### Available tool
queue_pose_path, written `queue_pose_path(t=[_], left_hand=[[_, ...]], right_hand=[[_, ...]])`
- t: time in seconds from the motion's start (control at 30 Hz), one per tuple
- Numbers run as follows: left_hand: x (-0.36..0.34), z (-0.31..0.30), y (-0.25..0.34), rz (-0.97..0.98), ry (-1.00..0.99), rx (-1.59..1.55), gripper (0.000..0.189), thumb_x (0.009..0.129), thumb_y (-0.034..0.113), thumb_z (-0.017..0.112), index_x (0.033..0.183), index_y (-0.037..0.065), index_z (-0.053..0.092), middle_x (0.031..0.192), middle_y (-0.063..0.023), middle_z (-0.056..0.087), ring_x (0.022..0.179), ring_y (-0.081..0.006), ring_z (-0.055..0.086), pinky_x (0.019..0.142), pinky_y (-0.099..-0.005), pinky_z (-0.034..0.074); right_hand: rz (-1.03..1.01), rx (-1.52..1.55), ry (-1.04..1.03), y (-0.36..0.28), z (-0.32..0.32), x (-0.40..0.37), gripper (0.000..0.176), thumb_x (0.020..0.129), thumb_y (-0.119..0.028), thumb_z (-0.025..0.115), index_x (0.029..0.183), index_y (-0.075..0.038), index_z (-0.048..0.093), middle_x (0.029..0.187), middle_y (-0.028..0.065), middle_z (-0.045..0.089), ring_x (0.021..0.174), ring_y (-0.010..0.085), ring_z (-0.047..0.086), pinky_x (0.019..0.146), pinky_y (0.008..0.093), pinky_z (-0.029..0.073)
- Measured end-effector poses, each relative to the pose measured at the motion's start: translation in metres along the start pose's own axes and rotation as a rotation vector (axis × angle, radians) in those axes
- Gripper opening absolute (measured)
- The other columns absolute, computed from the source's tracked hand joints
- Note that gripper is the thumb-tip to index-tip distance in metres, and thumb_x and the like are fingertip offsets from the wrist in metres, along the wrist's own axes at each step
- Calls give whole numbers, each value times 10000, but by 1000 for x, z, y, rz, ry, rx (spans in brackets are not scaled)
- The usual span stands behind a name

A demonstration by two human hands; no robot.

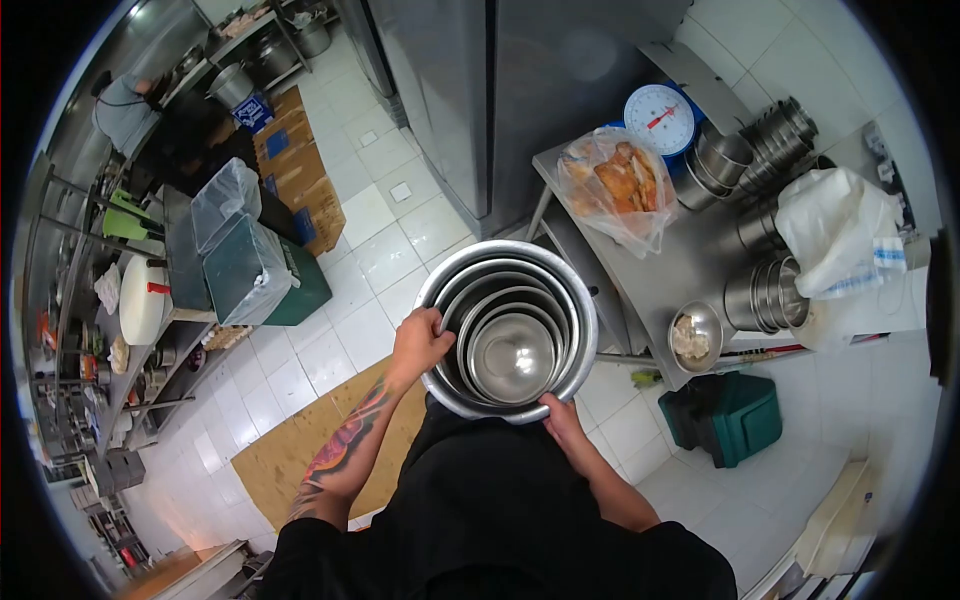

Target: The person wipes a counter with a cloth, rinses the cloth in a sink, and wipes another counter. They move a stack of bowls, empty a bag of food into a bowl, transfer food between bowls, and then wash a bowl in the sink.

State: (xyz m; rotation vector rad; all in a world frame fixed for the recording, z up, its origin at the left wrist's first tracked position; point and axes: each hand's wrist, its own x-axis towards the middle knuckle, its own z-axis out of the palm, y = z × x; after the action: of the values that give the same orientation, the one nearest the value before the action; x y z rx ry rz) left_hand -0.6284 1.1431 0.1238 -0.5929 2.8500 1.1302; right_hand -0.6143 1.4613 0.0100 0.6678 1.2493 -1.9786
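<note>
A nested stack of round metal mixing bowls (513, 358) is held up in front of my body, the widest one outside and smaller ones within. My left hand (418, 345) grips the left side of the stack, thumb over the rims. Lower right, my right hand (562, 415) holds the outer bowl's near rim, with the thumb on top and the other fingers partly hidden beneath. The innermost bowl looks bare and shiny.
To the right, a steel table (650, 285) carries a bag of orange-brown food (625, 185), a dial scale (660, 118), metal pots (765, 295) and a small bowl (695, 337). Bins (265, 270) stand left; a tall steel cabinet (440, 100) is ahead. Another person (125, 110) is far left.
</note>
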Motion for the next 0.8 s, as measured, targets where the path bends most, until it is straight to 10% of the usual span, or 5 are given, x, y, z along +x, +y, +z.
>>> queue_pose_path(t=[0.33, 0.5, 0.6, 0.8], left_hand=[[-13, -27, 9, -79, 30, 25, 173, 761, 143, 621, 706, -10, 562, 602, -203, 581, 578, -418, 568, 568, -467, 461], [-12, -24, -27, -146, 22, -210, 128, 777, 94, 610, 743, -30, 610, 552, -155, 541, 510, -204, 553, 521, -366, 429], [-17, -47, 9, -95, 82, -48, 99, 779, 78, 604, 768, -18, 629, 549, -151, 553, 505, -227, 549, 526, -361, 429], [-1, 2, 48, 322, 71, 328, 94, 718, 15, 614, 811, -1, 602, 1343, -292, 501, 1039, -400, 630, 794, -461, 569]], right_hand=[[-60, 16, 81, -2, -4, 11, 285, 805, 9, 601, 1086, 50, 576, 901, 132, 657, 782, 244, 674, 686, 362, 570], [-62, -81, 22, -10, -10, 26, 298, 781, -15, 596, 1076, 29, 596, 925, 108, 669, 762, 214, 669, 643, 320, 543], [14, -92, 13, -14, -7, 32, 322, 778, -21, 599, 1097, 27, 598, 927, 111, 673, 755, 211, 673, 632, 327, 546], [49, -120, 40, -4, 6, 46, 352, 773, -13, 607, 1114, 66, 568, 950, 158, 672, 793, 285, 689, 651, 393, 588]])
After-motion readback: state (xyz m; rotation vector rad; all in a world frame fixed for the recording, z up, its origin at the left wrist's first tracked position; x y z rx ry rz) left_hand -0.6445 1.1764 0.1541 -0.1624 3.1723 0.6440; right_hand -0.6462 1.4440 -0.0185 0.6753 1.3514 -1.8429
